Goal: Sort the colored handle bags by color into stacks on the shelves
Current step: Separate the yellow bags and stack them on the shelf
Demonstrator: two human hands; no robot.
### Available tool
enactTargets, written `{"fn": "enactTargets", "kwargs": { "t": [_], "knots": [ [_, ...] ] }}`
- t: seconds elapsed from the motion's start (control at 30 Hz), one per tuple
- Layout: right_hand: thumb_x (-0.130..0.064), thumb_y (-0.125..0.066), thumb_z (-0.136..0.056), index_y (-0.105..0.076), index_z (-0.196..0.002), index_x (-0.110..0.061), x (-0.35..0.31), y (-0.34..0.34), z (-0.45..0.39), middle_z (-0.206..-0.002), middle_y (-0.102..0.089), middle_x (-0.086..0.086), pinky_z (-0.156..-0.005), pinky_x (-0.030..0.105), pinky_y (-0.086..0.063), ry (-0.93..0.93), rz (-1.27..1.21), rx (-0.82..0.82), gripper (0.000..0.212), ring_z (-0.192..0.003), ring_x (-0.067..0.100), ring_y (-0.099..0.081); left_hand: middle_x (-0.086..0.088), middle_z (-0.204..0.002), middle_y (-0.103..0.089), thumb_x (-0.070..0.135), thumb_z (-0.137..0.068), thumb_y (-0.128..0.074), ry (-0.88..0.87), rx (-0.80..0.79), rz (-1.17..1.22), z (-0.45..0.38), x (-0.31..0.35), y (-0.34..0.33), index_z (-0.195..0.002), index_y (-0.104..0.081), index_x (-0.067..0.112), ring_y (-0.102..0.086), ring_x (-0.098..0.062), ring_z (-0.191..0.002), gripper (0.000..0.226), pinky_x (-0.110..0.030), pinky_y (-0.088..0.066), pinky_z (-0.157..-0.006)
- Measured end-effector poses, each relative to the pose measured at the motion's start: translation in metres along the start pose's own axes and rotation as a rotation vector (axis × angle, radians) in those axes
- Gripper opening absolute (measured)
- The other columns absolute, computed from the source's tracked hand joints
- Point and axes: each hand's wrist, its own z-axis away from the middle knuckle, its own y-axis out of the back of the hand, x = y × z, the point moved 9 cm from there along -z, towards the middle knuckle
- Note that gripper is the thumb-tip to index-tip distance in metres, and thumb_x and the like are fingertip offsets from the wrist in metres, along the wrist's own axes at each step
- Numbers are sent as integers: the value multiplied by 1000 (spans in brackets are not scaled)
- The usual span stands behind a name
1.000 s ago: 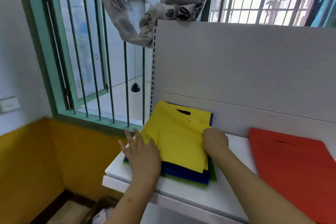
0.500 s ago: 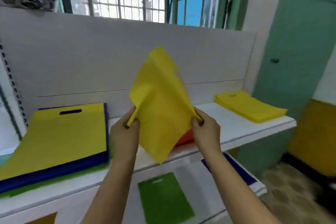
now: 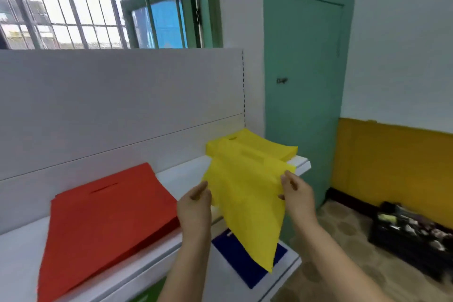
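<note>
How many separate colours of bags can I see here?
4: yellow bag held in both hands and yellow stack behind it, red stack left, blue bag and a green sliver below.

Yellow bag [image 3: 247, 201] hangs crumpled before yellow stack [image 3: 255, 146]

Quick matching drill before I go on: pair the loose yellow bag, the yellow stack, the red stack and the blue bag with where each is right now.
Things:
1. loose yellow bag
2. yellow stack
3. red stack
4. blue bag

Places:
A. lying on the lower shelf
B. at the right end of the upper shelf
C. held in the air by the left hand and right hand
D. on the upper shelf, left of the hands

Pairs: 1-C, 2-B, 3-D, 4-A
</note>
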Motion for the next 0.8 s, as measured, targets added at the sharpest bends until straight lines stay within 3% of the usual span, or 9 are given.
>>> {"fn": "enactTargets", "kwargs": {
  "t": [0.07,0.13,0.2,0.3,0.4,0.5,0.63,0.7,0.8],
  "knots": [
    [-21,-54,-99,-51,-140,-14,8,11,-32,-125,-59,4,-87,37,-53,0,19,-1,41,-88,9,-62,-1,-100,-66,-3,-90,-54,-48,24,-1,-11,1,-33,-130,-61,15,-57,-2,-70,45,-8,-46,-61],
    [-20,-58,-97,-53,-137,-17,7,17,-61,-120,-61,5,-85,33,-49,30,58,4,40,-101,16,-59,-1,-88,-57,-4,-89,-53,-44,57,7,-25,-2,-58,-140,-51,22,-50,-8,-60,57,-12,-43,-51],
    [-24,-62,-94,-56,-135,-21,0,17,-91,-110,-60,-1,-83,29,-44,71,97,-2,41,-103,13,-54,1,-93,-54,1,-89,-57,-32,91,4,-44,-7,-73,-141,-47,24,-54,-10,-70,58,-16,-44,-57],
    [-28,-65,-92,-58,-132,-22,-10,6,-143,-107,-57,-6,-87,31,-45,139,122,-12,41,-102,13,-53,-5,-108,-63,8,-91,-61,-18,78,10,-71,-17,-88,-126,-60,19,-62,-17,-90,37,-28,-54,-77],
    [-27,-65,-92,-60,-129,-20,-11,-20,-208,-109,-60,1,-84,32,-45,177,194,-32,38,-104,19,-56,-6,-92,-70,17,-91,-61,4,57,-38,-98,-31,-99,-94,-70,8,-65,-22,-84,14,-36,-56,-73],
    [-21,-64,-90,-66,-119,-19,-11,-54,-266,-110,-66,8,-87,36,-48,219,310,-72,29,-104,22,-60,-12,-70,-61,48,-74,-58,-30,-64,-457,-135,-35,-113,-71,-60,0,-55,-21,-65,48,-36,-45,-62],
    [-13,-62,-87,-70,-100,-23,-21,-92,-316,-85,-60,-8,-72,31,-43,234,375,-143,18,-86,17,-58,-4,-63,-58,57,-93,-51,184,-398,-1044,-167,-64,-136,-61,-54,12,-61,-23,-71,55,-27,-44,-71],
    [-11,-62,-84,-67,-90,-27,-22,-111,-339,-79,-55,-13,-68,28,-38,244,368,-192,17,-82,16,-55,1,-70,-59,62,-93,-47,191,-415,-1175,-183,-70,-143,-70,-58,15,-64,-22,-84,53,-27,-45,-75],
    [-9,-64,-81,-63,-84,-28,-15,-139,-368,-82,-56,-10,-70,27,-37,271,364,-263,20,-85,15,-53,-6,-115,-60,61,-90,-52,154,-257,-1169,-205,-69,-150,-117,-54,12,-58,-23,-109,56,-31,-45,-82]
  ]
}}
